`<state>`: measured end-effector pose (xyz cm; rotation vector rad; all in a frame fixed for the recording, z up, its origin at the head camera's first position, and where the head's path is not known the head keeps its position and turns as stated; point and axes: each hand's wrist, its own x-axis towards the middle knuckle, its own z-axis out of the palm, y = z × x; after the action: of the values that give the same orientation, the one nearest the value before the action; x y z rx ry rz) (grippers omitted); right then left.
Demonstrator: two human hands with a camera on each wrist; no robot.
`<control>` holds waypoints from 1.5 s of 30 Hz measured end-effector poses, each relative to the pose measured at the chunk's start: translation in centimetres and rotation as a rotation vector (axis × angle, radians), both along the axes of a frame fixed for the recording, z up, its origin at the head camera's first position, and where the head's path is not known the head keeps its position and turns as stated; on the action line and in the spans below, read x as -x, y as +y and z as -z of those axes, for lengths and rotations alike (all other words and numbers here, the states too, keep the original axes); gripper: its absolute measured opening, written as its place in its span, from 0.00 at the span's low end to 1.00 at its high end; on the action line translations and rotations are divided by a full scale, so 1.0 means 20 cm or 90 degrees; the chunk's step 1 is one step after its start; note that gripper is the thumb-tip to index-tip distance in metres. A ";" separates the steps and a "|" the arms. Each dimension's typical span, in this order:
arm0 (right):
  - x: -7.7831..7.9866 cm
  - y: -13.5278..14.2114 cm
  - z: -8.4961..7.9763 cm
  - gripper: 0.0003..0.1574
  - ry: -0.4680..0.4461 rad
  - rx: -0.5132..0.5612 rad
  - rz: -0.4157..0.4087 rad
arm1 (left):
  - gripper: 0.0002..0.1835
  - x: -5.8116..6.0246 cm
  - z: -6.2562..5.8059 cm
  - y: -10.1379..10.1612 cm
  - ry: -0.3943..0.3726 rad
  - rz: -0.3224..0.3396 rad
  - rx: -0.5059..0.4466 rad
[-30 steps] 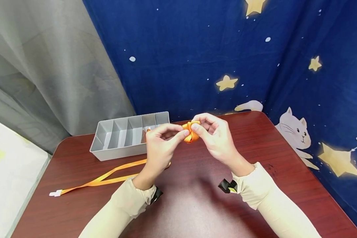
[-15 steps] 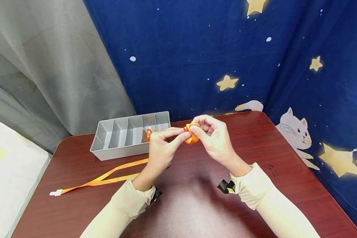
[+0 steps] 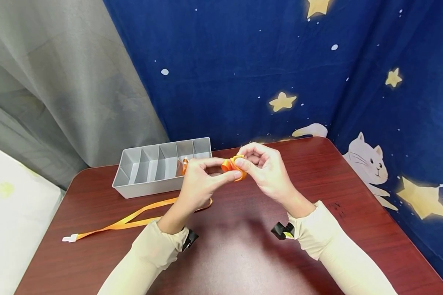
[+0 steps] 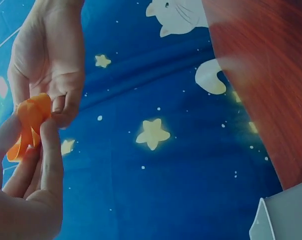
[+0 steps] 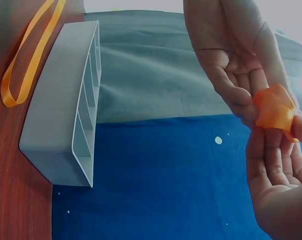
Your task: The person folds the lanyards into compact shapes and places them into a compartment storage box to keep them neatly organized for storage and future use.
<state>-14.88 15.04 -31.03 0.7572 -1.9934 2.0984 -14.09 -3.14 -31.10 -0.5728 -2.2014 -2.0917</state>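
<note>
In the head view a small coiled bundle of orange ribbon (image 3: 227, 164) is held up between my two hands, above the table. My left hand (image 3: 200, 182) pinches its left side between thumb and fingers. From the other side, my right hand (image 3: 267, 174) pinches a loop of it. The left wrist view shows the ribbon bundle (image 4: 35, 116) as flat folded bands, and the right wrist view shows the bundle (image 5: 275, 107) between both sets of fingers. Behind my left wrist lies an orange lanyard (image 3: 136, 223) with a white clip (image 3: 70, 238), partly hidden by that arm.
A grey divided tray (image 3: 147, 189) stands at the back left of the dark red table (image 3: 243, 246). An orange item in clear wrapping (image 3: 185, 164) sits in one of its right-hand compartments. Star-patterned blue curtain (image 3: 225, 73) hangs behind the table.
My left hand has shifted slightly left and changed its grip, so more of the bundle's left end shows. The ribbon has turned a little between my fingers; my right hand has barely moved.
</note>
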 end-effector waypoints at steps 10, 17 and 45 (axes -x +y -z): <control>0.00 0.00 0.00 0.06 -0.007 -0.020 -0.027 | 0.09 0.00 0.01 -0.01 0.056 -0.025 0.051; 0.01 0.00 0.00 0.07 -0.002 -0.008 -0.018 | 0.07 0.00 0.01 -0.01 0.083 -0.019 0.065; 0.04 0.03 0.04 0.10 -0.005 0.020 0.059 | 0.16 0.23 0.05 -0.40 0.013 -0.204 0.029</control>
<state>-15.72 15.61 -31.92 0.6406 -1.9554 2.0778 -18.65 -11.18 -32.04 -0.2226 -2.1640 -1.8691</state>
